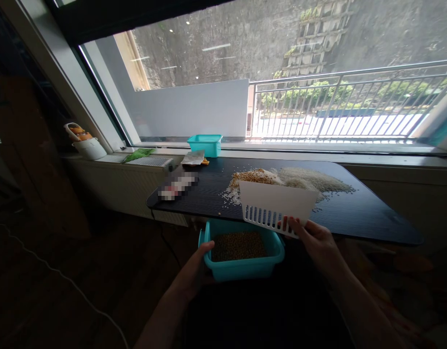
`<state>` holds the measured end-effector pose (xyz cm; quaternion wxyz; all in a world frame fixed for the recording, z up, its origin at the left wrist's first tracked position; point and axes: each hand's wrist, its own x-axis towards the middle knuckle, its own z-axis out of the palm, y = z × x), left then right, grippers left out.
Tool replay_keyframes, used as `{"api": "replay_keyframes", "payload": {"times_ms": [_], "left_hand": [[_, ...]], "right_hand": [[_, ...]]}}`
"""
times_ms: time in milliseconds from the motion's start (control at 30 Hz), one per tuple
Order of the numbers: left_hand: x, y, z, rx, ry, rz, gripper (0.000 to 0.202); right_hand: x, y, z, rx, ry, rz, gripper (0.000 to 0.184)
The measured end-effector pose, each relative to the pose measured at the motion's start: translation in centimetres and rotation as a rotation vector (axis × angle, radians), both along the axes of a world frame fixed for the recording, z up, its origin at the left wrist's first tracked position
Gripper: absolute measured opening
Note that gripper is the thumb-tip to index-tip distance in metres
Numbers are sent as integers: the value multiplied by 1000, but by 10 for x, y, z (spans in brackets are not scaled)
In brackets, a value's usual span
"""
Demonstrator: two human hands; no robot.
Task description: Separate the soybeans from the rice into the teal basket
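Observation:
My left hand (198,269) grips the left side of a turquoise plastic bin (241,269), its thumb over the rim. Inside the bin lies a layer of yellow-brown grains or beans (239,245); I cannot tell their exact kind. Between its fingers and thumb, my right hand (317,241) pinches a thin white plastic sheet (277,198) with a row of slots along its lower edge. The sheet stands tilted above the bin, at the front edge of the dark table (376,215). Behind it are a yellow grain pile (254,176) and a rice-like white pile (312,179), partly hidden.
A second turquoise bin (205,146) stands at the back by the window, near a paper-like packet (193,158). A blurred-out object (177,186) lies at the table's left. Farther left are a green cloth (139,154), a white bucket (88,149) and a floor cable (67,278).

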<state>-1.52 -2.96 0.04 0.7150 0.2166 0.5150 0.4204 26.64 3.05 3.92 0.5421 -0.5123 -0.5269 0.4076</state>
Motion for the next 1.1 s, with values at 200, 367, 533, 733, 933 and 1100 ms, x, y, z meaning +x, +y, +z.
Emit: {"api": "replay_keyframes", "payload": {"times_ms": [200, 367, 533, 733, 933, 1100], "left_hand": [[-8, -1, -4, 5, -20, -17, 76], [-17, 0, -6, -24, 9, 9, 78], [-17, -1, -6, -23, -4, 22, 76], [-5, 0, -7, -4, -9, 0, 74], [-1, -1, -7, 4, -28, -26, 75], [-1, -1, -8, 8, -29, -26, 75]], "right_hand": [[-49, 28, 12, 59, 5, 141, 55], [-77, 40, 13, 73, 3, 229, 52], [-48, 28, 14, 30, -17, 215, 51], [1, 49, 9, 98, 95, -132, 49], [1, 71, 5, 70, 78, -101, 50], [-3, 64, 6, 39, 93, -58, 46]]}}
